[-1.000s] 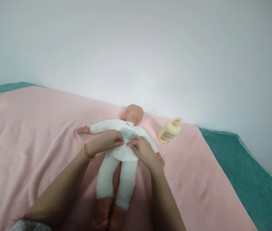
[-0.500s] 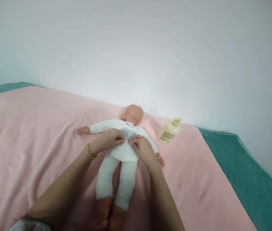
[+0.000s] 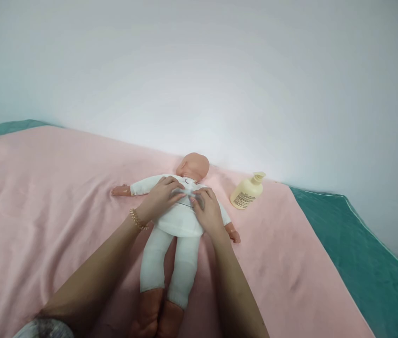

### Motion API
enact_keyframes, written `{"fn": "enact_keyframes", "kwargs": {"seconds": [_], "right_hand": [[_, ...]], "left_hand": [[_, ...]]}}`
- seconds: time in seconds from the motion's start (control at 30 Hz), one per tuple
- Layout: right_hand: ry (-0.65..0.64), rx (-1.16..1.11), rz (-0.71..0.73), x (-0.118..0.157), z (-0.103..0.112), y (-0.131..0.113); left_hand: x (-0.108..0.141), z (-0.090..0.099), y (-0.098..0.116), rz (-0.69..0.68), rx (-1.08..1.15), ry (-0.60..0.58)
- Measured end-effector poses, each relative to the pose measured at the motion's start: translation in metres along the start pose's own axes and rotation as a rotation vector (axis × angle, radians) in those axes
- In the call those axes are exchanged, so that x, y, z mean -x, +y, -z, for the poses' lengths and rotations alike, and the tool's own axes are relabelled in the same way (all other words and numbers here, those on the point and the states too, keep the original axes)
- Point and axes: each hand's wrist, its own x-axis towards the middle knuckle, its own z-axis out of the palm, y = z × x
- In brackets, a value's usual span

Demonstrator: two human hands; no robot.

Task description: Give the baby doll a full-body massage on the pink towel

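A doll [image 3: 181,225] with a white cloth body lies face down on a pink blanket, its bald head away from me. Over its upper back, my left hand [image 3: 162,197] and my right hand [image 3: 208,209] pinch a thin, pale piece of cloth or film [image 3: 187,192] between them. Fingers and thumbs of both hands are closed on it, with the fingertips close together. Below the piece, a dark line shows across the doll's back. A gold bracelet circles my left wrist.
To the right of the doll, a pale yellow pump bottle [image 3: 246,192] stands on the pink blanket [image 3: 283,263]. Green cloth [image 3: 368,253] shows at the far right and far left. A plain white wall [image 3: 199,75] rises behind.
Both hands have moved a little up the doll's back, towards its head. The pale piece has come up with them, and a dark line is now visible beneath.
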Motion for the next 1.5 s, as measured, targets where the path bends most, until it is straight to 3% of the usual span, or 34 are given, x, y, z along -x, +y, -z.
{"fn": "enact_keyframes", "kwargs": {"seconds": [0.1, 0.33, 0.57, 0.67, 0.9, 1.5], "right_hand": [[0.003, -0.035, 0.004, 0.0, -0.007, 0.009], [-0.146, -0.031, -0.046, -0.001, -0.009, 0.017], [-0.054, -0.039, -0.01, -0.001, -0.014, 0.015], [-0.082, -0.066, 0.015, -0.002, -0.016, 0.016], [-0.161, -0.061, -0.029, -0.003, -0.017, 0.02], [-0.174, -0.029, -0.054, -0.002, -0.019, 0.019]], "left_hand": [[0.0, -0.008, -0.01, -0.015, -0.044, 0.038], [0.0, -0.014, -0.017, 0.049, 0.019, -0.065], [0.0, -0.014, -0.013, 0.027, 0.038, 0.014], [0.001, -0.016, -0.013, 0.019, 0.053, 0.041], [0.001, -0.017, -0.012, 0.073, 0.074, -0.027], [-0.001, -0.021, -0.018, 0.047, 0.041, -0.058]]}}
